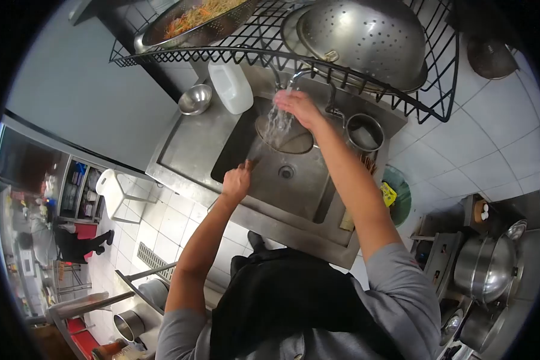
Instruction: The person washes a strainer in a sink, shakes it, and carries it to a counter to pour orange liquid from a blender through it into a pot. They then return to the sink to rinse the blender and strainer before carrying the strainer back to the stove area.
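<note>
Head view: right hand (297,107) is open, fingers extended in the running water (279,120) below the curved chrome tap (300,74). Left hand (238,180) is lower, over the near-left part of the rectangular stainless-steel basin (309,201), fingers curled; looks like something thin and dark at the fingertips, too blurred to say if it's gripped. Round, thin-rimmed metal vessel (294,144) sits in the basin under the water, beyond the round drain (286,172). On the steel bench (189,141), left of the basin: white translucent plastic jug (231,90), small shiny steel bowl (195,99) beside it. Cylindrical steel pot (365,132) right of the tap. Black wire rack (402,96) above carries an upturned perforated steel colander (363,39).
</note>
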`<state>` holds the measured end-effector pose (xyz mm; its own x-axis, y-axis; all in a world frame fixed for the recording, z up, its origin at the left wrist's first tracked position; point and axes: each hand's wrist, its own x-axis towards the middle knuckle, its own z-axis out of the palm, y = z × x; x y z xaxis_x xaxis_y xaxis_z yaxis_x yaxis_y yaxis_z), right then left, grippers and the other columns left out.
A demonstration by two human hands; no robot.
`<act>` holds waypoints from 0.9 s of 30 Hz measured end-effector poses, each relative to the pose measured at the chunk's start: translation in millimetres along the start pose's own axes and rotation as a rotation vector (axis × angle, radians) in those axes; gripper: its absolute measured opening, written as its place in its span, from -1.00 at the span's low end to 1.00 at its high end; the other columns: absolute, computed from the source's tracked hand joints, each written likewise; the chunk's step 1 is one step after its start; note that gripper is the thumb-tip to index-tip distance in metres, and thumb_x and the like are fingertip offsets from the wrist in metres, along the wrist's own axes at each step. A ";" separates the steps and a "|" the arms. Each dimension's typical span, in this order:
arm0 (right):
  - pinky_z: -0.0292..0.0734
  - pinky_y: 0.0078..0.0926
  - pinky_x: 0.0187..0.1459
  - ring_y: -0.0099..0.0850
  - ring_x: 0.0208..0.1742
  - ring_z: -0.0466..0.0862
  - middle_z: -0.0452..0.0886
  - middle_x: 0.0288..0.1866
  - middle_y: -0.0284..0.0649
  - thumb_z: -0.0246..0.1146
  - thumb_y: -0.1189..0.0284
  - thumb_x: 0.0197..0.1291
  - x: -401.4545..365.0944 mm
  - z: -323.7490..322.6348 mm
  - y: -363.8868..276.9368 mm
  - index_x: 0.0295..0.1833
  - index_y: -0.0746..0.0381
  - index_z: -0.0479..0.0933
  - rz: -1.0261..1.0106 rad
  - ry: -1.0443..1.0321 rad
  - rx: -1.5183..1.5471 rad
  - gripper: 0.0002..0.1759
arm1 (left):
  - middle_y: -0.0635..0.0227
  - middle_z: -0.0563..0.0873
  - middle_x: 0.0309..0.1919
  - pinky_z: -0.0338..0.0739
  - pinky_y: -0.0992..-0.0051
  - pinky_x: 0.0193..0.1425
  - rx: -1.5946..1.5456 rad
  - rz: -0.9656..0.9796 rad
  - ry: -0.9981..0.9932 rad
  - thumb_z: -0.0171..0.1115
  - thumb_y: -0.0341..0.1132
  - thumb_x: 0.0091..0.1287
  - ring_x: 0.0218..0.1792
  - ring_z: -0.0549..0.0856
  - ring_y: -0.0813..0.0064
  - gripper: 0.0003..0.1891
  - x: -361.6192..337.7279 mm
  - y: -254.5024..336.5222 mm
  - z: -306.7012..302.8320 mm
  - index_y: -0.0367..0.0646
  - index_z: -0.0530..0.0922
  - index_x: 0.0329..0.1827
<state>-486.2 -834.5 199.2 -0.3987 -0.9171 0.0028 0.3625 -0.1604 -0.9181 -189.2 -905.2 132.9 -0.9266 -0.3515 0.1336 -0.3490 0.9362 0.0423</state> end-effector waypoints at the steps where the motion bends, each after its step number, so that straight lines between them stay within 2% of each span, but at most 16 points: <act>1: 0.61 -0.33 0.14 -0.24 0.05 0.69 0.65 0.04 -0.01 0.15 0.50 0.37 0.9 -1.4 -1.0 0.15 0.40 0.49 0.012 -0.032 0.029 -0.70 | 0.06 0.69 -0.35 0.64 0.22 -0.35 0.002 -0.005 0.007 0.01 -0.38 0.36 -0.38 0.74 0.08 -0.66 -1.7 4.9 -2.2 -0.35 0.46 0.14; 4: 0.58 -0.34 0.17 -0.26 0.06 0.68 0.63 0.05 -0.04 0.12 0.50 0.39 -0.7 3.5 -11.0 0.16 0.39 0.48 0.094 -0.097 0.076 -0.70 | 0.04 0.69 -0.34 0.64 0.19 -0.34 -0.067 0.044 0.018 0.02 -0.38 0.36 -0.37 0.74 0.07 -0.65 -11.2 7.8 -11.1 -0.34 0.45 0.17; 6: 0.60 -0.32 0.14 -0.26 0.04 0.68 0.62 0.03 -0.08 0.11 0.50 0.40 2.7 1.3 -17.8 0.16 0.38 0.47 -0.156 0.326 0.042 -0.71 | 0.01 0.70 -0.31 0.64 0.15 -0.33 -0.120 0.011 0.058 0.05 -0.38 0.33 -0.37 0.74 0.06 -0.59 -15.0 12.8 -16.6 -0.32 0.41 0.23; 7: 0.62 -0.32 0.11 -0.28 0.03 0.67 0.61 0.02 -0.11 0.09 0.50 0.40 1.5 -2.0 -22.5 0.18 0.38 0.46 -0.113 0.280 -0.018 -0.70 | 0.01 0.70 -0.31 0.64 0.15 -0.33 -0.120 0.012 0.048 0.05 -0.38 0.33 -0.37 0.74 0.06 -0.59 -14.7 16.6 -19.3 -0.32 0.41 0.23; 8: 0.62 -0.32 0.11 -0.28 0.03 0.67 0.61 0.02 -0.11 0.09 0.50 0.40 -0.6 -5.0 -24.0 0.18 0.38 0.46 -0.102 0.287 -0.008 -0.70 | 0.00 0.71 -0.28 0.65 0.20 -0.32 -0.066 -0.135 -0.019 0.07 -0.37 0.32 -0.34 0.76 0.10 -0.62 -14.7 20.2 -20.4 -0.31 0.47 0.18; 9: 0.63 -0.32 0.10 -0.28 0.03 0.68 0.61 0.02 -0.10 0.09 0.50 0.41 -6.7 -6.1 -27.2 0.18 0.38 0.45 -0.004 0.148 -0.055 -0.70 | 0.00 0.72 -0.24 0.66 0.24 -0.32 -0.013 -0.278 -0.090 0.09 -0.37 0.30 -0.31 0.77 0.14 -0.64 -16.9 23.8 -21.8 -0.30 0.53 0.13; 10: 0.64 -0.31 0.09 -0.28 0.02 0.68 0.61 0.02 -0.09 0.08 0.50 0.41 -12.8 -8.8 -30.1 0.19 0.38 0.44 0.090 0.010 -0.108 -0.70 | 0.00 0.72 -0.24 0.66 0.24 -0.32 -0.022 -0.273 -0.106 0.09 -0.37 0.30 -0.31 0.77 0.14 -0.64 -19.7 23.0 -20.1 -0.30 0.53 0.13; 12: 0.64 -0.31 0.09 -0.26 0.02 0.68 0.62 0.01 -0.08 0.08 0.50 0.40 -12.7 -17.6 -22.4 0.18 0.38 0.43 0.082 -0.001 -0.096 -0.70 | 0.08 0.75 -0.32 0.67 0.33 -0.36 0.231 0.118 -0.324 0.11 -0.34 0.29 -0.34 0.79 0.23 -0.78 -21.7 14.1 -18.9 -0.21 0.69 -0.18; 13: 0.64 -0.30 0.09 -0.24 0.02 0.68 0.62 0.01 -0.07 0.10 0.50 0.39 -9.9 -19.9 -20.1 0.17 0.38 0.43 0.096 0.027 -0.072 -0.70 | 0.25 0.76 -0.48 0.66 0.39 -0.43 0.287 0.276 -0.419 0.11 -0.31 0.31 -0.41 0.79 0.32 -0.75 -18.4 11.2 -32.2 -0.07 0.70 -0.49; 16: 0.65 -0.28 0.09 -0.21 0.03 0.67 0.61 0.03 -0.05 0.12 0.48 0.37 0.2 -18.7 -13.0 0.18 0.38 0.41 0.086 0.106 -0.073 -0.68 | 0.31 0.76 -0.49 0.68 0.32 -0.36 0.305 0.058 -0.271 0.11 -0.30 0.32 -0.34 0.80 0.33 -0.76 -3.1 1.3 -52.7 -0.02 0.71 -0.45; 17: 0.65 -0.26 0.08 -0.20 0.04 0.67 0.60 0.04 -0.04 0.12 0.48 0.37 1.3 -18.4 -10.0 0.18 0.38 0.40 0.073 0.112 -0.031 -0.68 | 0.25 0.78 -0.33 0.69 0.30 -0.23 0.228 -0.092 -0.402 0.12 -0.29 0.32 -0.21 0.80 0.33 -0.79 -2.0 5.2 -59.1 -0.03 0.73 -0.34; 20: 0.64 -0.22 0.10 -0.18 0.07 0.65 0.59 0.07 -0.03 0.11 0.47 0.37 3.4 -21.8 -10.0 0.17 0.38 0.39 0.098 0.110 -0.014 -0.68 | 0.17 0.77 -0.24 0.68 0.30 -0.15 0.246 0.112 -0.586 0.11 -0.30 0.30 -0.16 0.79 0.26 -0.80 -19.1 -2.1 -57.2 -0.06 0.72 -0.28; 22: 0.63 -0.20 0.11 -0.17 0.09 0.65 0.58 0.08 -0.02 0.11 0.47 0.37 9.9 -16.6 -12.0 0.17 0.39 0.39 0.127 0.089 -0.028 -0.68 | 0.12 0.77 -0.25 0.68 0.24 -0.10 0.209 0.110 -0.643 0.10 -0.32 0.31 -0.15 0.78 0.16 -0.80 -12.1 -12.5 -71.5 -0.10 0.71 -0.28; 25: 0.60 -0.23 0.16 -0.17 0.10 0.65 0.59 0.10 -0.01 0.13 0.44 0.39 8.8 -9.8 -10.8 0.19 0.39 0.38 -0.025 0.273 -0.005 -0.65 | -0.01 0.74 -0.22 0.65 0.12 -0.01 0.052 -0.175 -0.390 0.09 -0.37 0.28 -0.08 0.74 0.04 -0.82 6.6 -14.3 -72.1 -0.19 0.67 -0.28; 26: 0.59 -0.26 0.17 -0.19 0.12 0.64 0.59 0.12 -0.01 0.13 0.43 0.39 9.0 -7.2 -13.3 0.20 0.38 0.39 0.010 0.168 0.047 -0.64 | -0.01 0.74 -0.22 0.65 0.12 -0.01 0.056 -0.169 -0.380 0.09 -0.37 0.28 -0.08 0.74 0.04 -0.82 11.7 -26.7 -36.4 -0.19 0.67 -0.28; 27: 0.57 -0.28 0.19 -0.20 0.14 0.64 0.59 0.14 -0.01 0.14 0.41 0.39 9.6 -6.7 -18.8 0.20 0.38 0.41 0.043 0.062 0.093 -0.64 | 0.01 0.73 -0.31 0.65 0.19 -0.18 0.034 -0.100 -0.273 0.08 -0.38 0.30 -0.24 0.75 0.10 -0.83 20.3 -46.2 22.5 -0.23 0.65 -0.27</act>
<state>-502.4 -837.9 213.8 -0.4316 -0.8999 -0.0632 0.4558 -0.1571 -0.8761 -195.0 -955.8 111.5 -0.8890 -0.4355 -0.1416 -0.4410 0.8975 0.0080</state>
